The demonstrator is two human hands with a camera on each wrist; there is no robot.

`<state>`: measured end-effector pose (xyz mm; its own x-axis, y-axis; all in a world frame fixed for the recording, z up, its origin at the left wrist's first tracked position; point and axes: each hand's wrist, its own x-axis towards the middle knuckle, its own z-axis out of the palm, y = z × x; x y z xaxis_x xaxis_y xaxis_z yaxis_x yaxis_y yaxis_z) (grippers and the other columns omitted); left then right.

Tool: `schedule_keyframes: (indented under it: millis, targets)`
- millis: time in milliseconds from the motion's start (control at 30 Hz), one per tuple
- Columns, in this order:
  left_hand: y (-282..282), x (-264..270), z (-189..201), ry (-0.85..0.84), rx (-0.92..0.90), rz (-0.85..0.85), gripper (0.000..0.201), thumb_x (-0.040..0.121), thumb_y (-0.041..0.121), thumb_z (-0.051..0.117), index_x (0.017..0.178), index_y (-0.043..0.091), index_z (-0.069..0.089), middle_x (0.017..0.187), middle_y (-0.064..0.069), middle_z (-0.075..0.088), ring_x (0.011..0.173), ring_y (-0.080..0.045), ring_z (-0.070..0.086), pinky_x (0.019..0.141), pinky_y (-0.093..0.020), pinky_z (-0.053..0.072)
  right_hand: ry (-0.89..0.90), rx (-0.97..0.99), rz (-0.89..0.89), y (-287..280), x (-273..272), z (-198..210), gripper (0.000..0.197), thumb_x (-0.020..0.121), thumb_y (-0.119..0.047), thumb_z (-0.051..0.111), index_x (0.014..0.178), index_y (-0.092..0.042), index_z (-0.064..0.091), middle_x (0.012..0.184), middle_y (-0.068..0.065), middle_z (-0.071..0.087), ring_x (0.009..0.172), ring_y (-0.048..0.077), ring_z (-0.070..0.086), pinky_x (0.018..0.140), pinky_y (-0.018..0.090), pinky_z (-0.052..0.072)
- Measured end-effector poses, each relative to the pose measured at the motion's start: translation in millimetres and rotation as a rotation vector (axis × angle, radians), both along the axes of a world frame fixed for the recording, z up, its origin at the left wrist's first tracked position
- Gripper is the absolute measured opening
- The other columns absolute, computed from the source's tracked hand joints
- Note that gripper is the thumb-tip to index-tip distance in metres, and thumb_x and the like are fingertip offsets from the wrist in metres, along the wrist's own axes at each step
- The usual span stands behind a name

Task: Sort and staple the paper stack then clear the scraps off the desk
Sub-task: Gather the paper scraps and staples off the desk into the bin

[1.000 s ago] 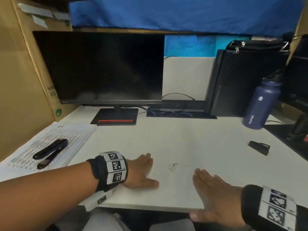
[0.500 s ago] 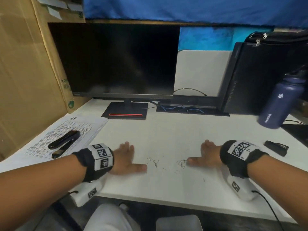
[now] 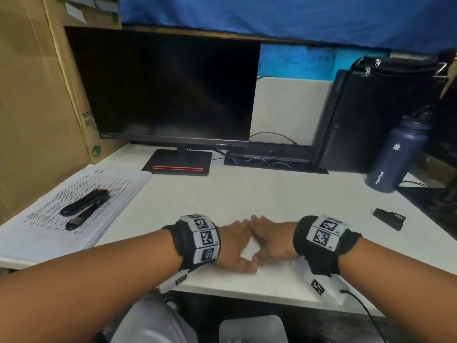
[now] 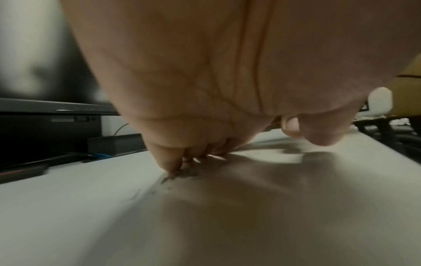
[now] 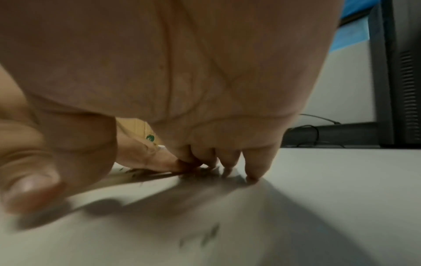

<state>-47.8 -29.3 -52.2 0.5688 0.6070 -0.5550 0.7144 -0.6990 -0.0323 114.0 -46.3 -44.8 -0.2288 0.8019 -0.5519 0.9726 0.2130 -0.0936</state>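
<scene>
Scraps (image 5: 200,171) gather best if left hand (image 3: 235,246) and right hand (image 3: 272,240), both flat, fingers straight and holding nothing, press low along the desk (image 3: 247,194).

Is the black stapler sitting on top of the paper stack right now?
Yes, the black stapler lies on the paper stack at the desk's left side.

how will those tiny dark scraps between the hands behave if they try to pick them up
The scraps look like fine loose slivers, probably very light and apt to scatter. Some already lie apart from the clump on the desk, so pinching likely leaves bits behind; scooping with left hand and right hand seems safer.
</scene>
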Motion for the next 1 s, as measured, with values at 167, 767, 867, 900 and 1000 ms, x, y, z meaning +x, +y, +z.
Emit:
schedule_keyframes:
  millis: [167,767,867,900,1000]
  targets:
    - [-11.3,-18.4,2.3,-0.008,0.022,-0.147,0.09,0.098,0.064,0.033,0.158,0.01,-0.009,0.166,-0.004,-0.016,0.155,-0.022,-0.005,0.125,-0.047,0.011,-0.045,-0.048,0.085,-33.2,26.5,-8.7,0.097,0.09,-0.064,0.049,0.155,-0.029,-0.013,0.162,-0.016,-0.017,0.151,0.009,0.004,0.122,0.038,0.015]
    - [-28.8,-32.5,5.5,-0.269,-0.011,0.212,0.039,0.09,0.01,0.045,0.127,0.018,0.047,0.139,-0.001,0.034,0.125,-0.024,0.039,0.103,-0.045,0.045,-0.011,0.121,-0.171,-37.8,18.1,0.5,0.019,0.093,-0.012,0.041,0.099,-0.012,0.059,0.113,0.008,0.048,0.095,0.025,0.06,0.079,0.032,0.051]
    - [-20.0,-38.7,9.5,-0.272,0.044,0.313,0.027,0.088,0.007,0.043,0.111,0.02,0.048,0.125,-0.003,0.034,0.116,-0.024,0.039,0.097,-0.043,0.047,-0.123,0.168,-0.222,-33.0,28.9,13.1,0.021,0.095,-0.016,0.047,0.11,-0.01,0.061,0.122,0.01,0.047,0.093,0.02,0.055,0.07,0.026,0.048]
    - [-17.8,-38.8,10.9,-0.23,0.054,0.337,0.019,0.089,0.008,0.043,0.105,0.018,0.046,0.122,-0.004,0.035,0.113,-0.024,0.041,0.095,-0.042,0.048,-0.11,0.166,-0.235,-32.0,30.6,14.2,0.023,0.094,-0.026,0.052,0.109,-0.012,0.063,0.123,0.008,0.046,0.092,0.02,0.057,0.069,0.026,0.048]
    - [-13.6,-32.5,6.4,-0.198,0.046,0.33,0.009,0.092,0.012,0.043,0.091,0.021,0.043,0.119,-0.007,0.038,0.104,-0.027,0.05,0.085,-0.037,0.049,-0.021,0.163,-0.247,-32.1,21.1,7.3,0.039,0.087,-0.05,0.058,0.104,-0.016,0.065,0.118,0.003,0.044,0.089,0.02,0.061,0.074,0.031,0.052]
